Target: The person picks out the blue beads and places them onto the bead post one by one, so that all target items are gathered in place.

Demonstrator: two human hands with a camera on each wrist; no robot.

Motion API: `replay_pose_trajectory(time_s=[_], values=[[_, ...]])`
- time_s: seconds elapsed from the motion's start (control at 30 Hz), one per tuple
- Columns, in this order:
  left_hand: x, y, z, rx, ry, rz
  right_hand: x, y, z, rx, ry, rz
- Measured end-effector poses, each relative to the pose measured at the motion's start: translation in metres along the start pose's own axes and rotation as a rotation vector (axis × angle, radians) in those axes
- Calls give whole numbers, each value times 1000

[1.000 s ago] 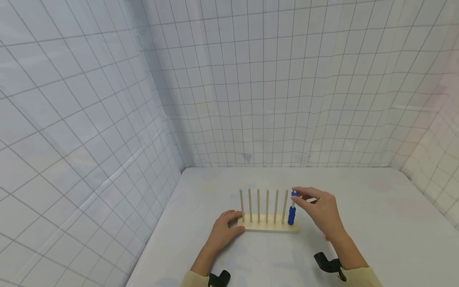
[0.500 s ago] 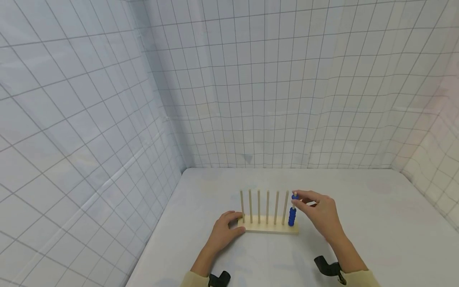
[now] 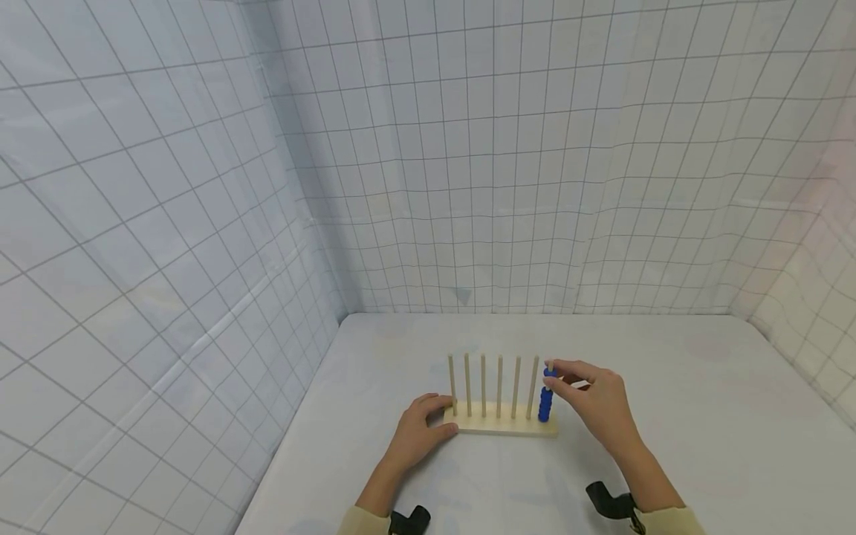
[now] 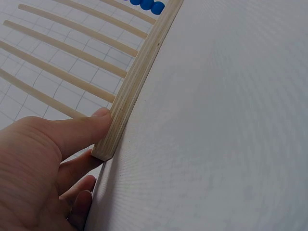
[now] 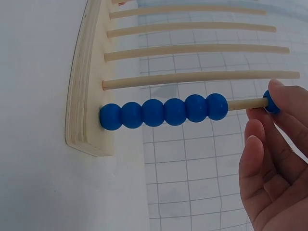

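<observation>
A pale wooden base (image 3: 501,425) with a row of upright pegs stands on the table. At its left end my left hand (image 3: 416,435) grips the board, thumb on the near side, as the left wrist view also shows the thumb (image 4: 82,132) against the edge. Several blue beads (image 5: 163,112) are stacked at the bottom of the rightmost peg. Higher on that same peg, my right hand (image 3: 602,405) pinches another blue bead (image 5: 271,102) between thumb and finger. Bare peg (image 5: 246,104) shows between it and the stack. The other pegs (image 3: 499,386) carry no beads.
A white cloth-covered table (image 3: 722,416) lies under everything. Gridded white sheets (image 3: 495,163) hang at the back and both sides. Black wrist-camera mounts (image 3: 610,501) sit at both wrists.
My right hand has lowered a little, bringing the pinched bead slightly down the rightmost peg towards the stack. An orange spot beside the right wrist no longer shows. The left hand keeps its hold.
</observation>
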State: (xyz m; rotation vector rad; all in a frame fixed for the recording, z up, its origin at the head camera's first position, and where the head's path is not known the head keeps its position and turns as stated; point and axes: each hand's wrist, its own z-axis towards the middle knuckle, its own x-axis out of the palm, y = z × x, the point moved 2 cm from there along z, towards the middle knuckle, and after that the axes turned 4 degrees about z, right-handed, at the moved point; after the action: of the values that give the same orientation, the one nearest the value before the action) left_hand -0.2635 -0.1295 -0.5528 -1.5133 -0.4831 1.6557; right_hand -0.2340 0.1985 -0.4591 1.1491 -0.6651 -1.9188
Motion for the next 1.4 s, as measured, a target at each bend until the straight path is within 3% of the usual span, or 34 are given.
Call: replay_pose_trajectory(time_s=[1.4], values=[[-4,-8,-3,25,2,-25,11,-18,-11,22,19,10]])
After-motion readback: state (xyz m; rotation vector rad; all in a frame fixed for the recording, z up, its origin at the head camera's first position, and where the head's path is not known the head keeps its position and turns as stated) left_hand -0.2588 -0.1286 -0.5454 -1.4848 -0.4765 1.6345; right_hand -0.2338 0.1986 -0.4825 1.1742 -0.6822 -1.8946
